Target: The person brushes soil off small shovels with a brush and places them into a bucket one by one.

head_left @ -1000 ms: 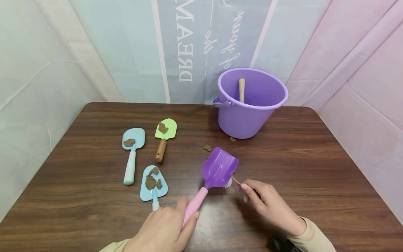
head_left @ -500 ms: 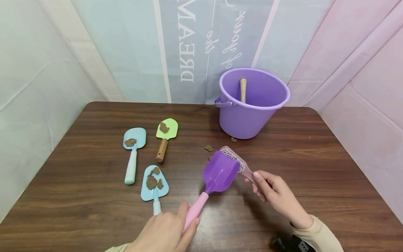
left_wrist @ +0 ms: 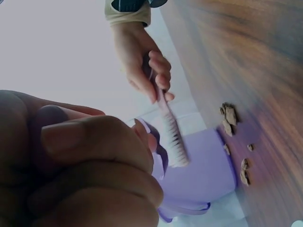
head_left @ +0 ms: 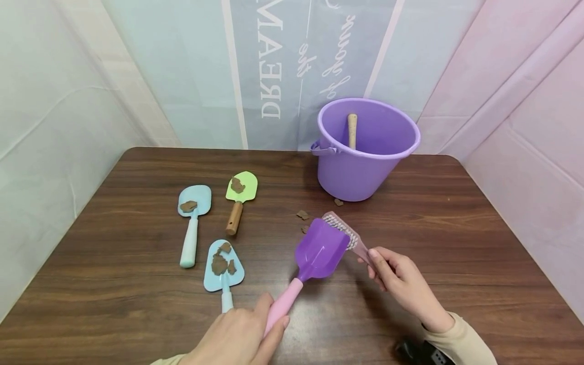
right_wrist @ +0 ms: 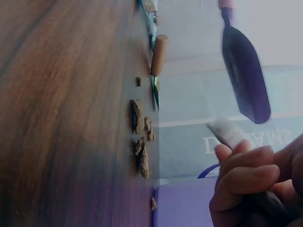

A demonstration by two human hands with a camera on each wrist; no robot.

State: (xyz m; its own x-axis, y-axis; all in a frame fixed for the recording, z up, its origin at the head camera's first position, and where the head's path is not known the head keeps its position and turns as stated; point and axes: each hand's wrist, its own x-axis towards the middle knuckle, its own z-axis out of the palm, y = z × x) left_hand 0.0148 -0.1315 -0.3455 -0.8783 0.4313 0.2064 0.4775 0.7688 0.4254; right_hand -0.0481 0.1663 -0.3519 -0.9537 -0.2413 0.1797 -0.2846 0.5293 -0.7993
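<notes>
My left hand [head_left: 232, 332] grips the pink handle of a purple toy shovel [head_left: 321, 248], whose blade holds nothing visible. In the right wrist view the shovel [right_wrist: 246, 75] is lifted clear of the tabletop. A pink brush [head_left: 360, 250] with white bristles is pinched by its handle in my right hand [head_left: 403, 289]. Its head lies right at the blade's front edge, bristles partly hidden by the blade; whether they touch, I cannot tell. The left wrist view shows the brush [left_wrist: 174, 137] also raised. Brown flakes [head_left: 303, 215] lie on the table past the blade, partly hidden.
A purple bucket [head_left: 353, 177] stands at the back, a beige handle [head_left: 352, 132] sticking up inside. To the left lie a green shovel [head_left: 248, 188] and two light blue shovels [head_left: 205, 195], all bearing brown flakes. Cloth [head_left: 191, 76] hangs around the wooden table [head_left: 114, 284].
The brush came from under the blade's right side to beyond its front edge, bristles now showing. My right hand shifted slightly right and away. The purple shovel moved barely.
</notes>
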